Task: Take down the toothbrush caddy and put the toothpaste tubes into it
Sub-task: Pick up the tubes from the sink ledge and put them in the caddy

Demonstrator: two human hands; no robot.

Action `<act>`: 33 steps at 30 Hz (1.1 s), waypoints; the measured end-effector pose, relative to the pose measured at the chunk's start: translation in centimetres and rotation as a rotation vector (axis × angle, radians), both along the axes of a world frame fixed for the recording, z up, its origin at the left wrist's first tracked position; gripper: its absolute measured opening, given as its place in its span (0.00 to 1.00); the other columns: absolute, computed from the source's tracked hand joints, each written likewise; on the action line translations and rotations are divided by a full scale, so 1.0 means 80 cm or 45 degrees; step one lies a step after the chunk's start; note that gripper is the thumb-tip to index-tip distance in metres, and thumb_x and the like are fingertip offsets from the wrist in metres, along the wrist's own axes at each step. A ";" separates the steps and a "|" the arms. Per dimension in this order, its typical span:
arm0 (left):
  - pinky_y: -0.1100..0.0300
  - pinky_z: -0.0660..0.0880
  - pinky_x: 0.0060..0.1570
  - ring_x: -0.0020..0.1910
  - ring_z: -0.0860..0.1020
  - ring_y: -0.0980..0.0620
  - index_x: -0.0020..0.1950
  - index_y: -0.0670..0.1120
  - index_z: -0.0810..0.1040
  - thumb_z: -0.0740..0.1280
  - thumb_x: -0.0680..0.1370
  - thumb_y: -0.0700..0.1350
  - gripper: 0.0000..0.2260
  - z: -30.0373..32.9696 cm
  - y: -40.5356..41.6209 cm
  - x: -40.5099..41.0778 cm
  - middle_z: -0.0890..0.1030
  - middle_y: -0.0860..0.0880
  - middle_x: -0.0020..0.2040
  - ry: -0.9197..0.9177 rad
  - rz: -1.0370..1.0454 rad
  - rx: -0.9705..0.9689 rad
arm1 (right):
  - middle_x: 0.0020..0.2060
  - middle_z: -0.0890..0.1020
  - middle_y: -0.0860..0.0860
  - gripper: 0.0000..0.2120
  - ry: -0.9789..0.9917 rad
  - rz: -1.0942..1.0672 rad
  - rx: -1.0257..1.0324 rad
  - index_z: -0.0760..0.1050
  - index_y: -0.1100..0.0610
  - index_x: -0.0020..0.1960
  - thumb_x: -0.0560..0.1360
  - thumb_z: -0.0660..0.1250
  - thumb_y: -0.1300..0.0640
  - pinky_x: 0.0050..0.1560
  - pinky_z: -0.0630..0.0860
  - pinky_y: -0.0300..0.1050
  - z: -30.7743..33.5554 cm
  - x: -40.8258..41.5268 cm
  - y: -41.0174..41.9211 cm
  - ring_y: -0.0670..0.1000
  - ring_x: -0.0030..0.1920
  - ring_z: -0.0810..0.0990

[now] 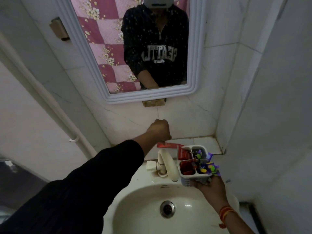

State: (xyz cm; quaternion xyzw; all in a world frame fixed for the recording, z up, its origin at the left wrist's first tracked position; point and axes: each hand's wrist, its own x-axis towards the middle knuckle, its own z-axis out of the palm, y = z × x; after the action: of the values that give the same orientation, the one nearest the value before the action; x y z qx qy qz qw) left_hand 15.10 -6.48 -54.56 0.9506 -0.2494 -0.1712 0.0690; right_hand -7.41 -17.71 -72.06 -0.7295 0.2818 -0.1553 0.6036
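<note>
My right hand (208, 186) holds a white slotted toothbrush caddy (194, 174) from below, over the sink's right side. Its compartments hold a red tube (185, 168) and several purple and yellow toothbrushes (208, 167). My left hand (159, 130) is closed on the flat end of a red toothpaste tube (170, 145), which lies level with its other end at the caddy's back left compartment. A second red tube end (184, 155) leans in that compartment.
A cream tap (167, 164) curves over the white basin (138, 208) with its drain (167, 209). A small soap piece (150, 165) lies left of the tap. A white-framed mirror (148, 97) hangs above; tiled walls stand close on the right.
</note>
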 end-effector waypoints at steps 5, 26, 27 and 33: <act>0.51 0.79 0.61 0.61 0.80 0.42 0.65 0.43 0.80 0.71 0.75 0.43 0.18 -0.056 0.041 0.040 0.81 0.42 0.63 -0.056 -0.187 0.293 | 0.55 0.85 0.49 0.38 -0.009 0.044 0.045 0.78 0.55 0.63 0.56 0.86 0.60 0.52 0.79 0.32 0.012 -0.013 0.005 0.39 0.54 0.80; 0.57 0.82 0.50 0.45 0.83 0.52 0.53 0.47 0.85 0.74 0.75 0.46 0.09 0.037 -0.037 0.002 0.85 0.48 0.48 -0.199 -0.437 -0.264 | 0.57 0.86 0.49 0.39 -0.043 0.026 0.045 0.77 0.55 0.65 0.56 0.86 0.65 0.51 0.79 0.30 0.010 -0.001 -0.003 0.43 0.58 0.83; 0.57 0.82 0.49 0.44 0.83 0.52 0.54 0.48 0.86 0.74 0.75 0.47 0.09 0.057 -0.042 -0.009 0.85 0.48 0.47 -0.273 -0.492 -0.252 | 0.57 0.85 0.49 0.39 -0.033 0.033 0.042 0.77 0.56 0.65 0.56 0.86 0.65 0.51 0.79 0.29 0.011 -0.001 -0.004 0.41 0.58 0.83; 0.54 0.84 0.48 0.45 0.83 0.50 0.57 0.44 0.84 0.74 0.75 0.47 0.13 0.067 -0.069 -0.077 0.85 0.46 0.48 -0.166 -0.627 -0.104 | 0.57 0.82 0.47 0.39 -0.069 0.041 0.139 0.74 0.59 0.66 0.58 0.82 0.73 0.46 0.75 0.22 0.014 0.000 -0.002 0.27 0.51 0.79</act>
State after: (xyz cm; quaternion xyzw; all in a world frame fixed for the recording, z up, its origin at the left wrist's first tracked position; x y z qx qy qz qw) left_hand 8.94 -12.02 -49.21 0.8666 -0.4842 -0.1110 0.0475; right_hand -7.37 -17.86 -70.95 -0.6955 0.2618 -0.1498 0.6521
